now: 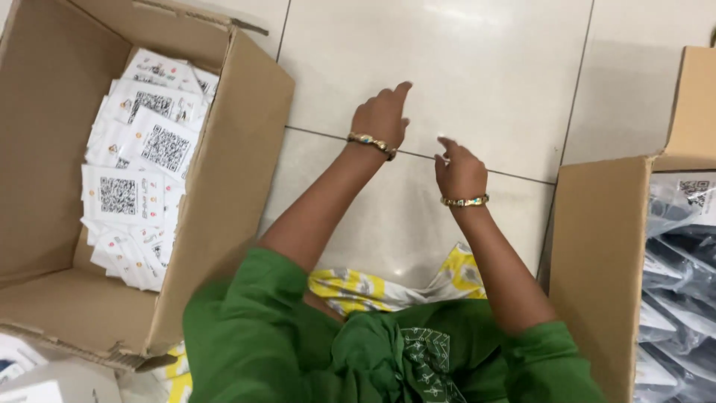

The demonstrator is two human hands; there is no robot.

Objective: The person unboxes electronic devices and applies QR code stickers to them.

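left hand (pixel 382 116): empty, fingers loosely curled, over floor tile (pixel 462 67)
right hand (pixel 460 170): empty, loosely curled
left box (pixel 239 149): white packets (pixel 142 157)

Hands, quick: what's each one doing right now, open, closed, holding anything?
Left hand: empty, fingers loosely curled, over the bare floor tile.
Right hand: empty as far as shows, fingers partly curled, above the tile too.
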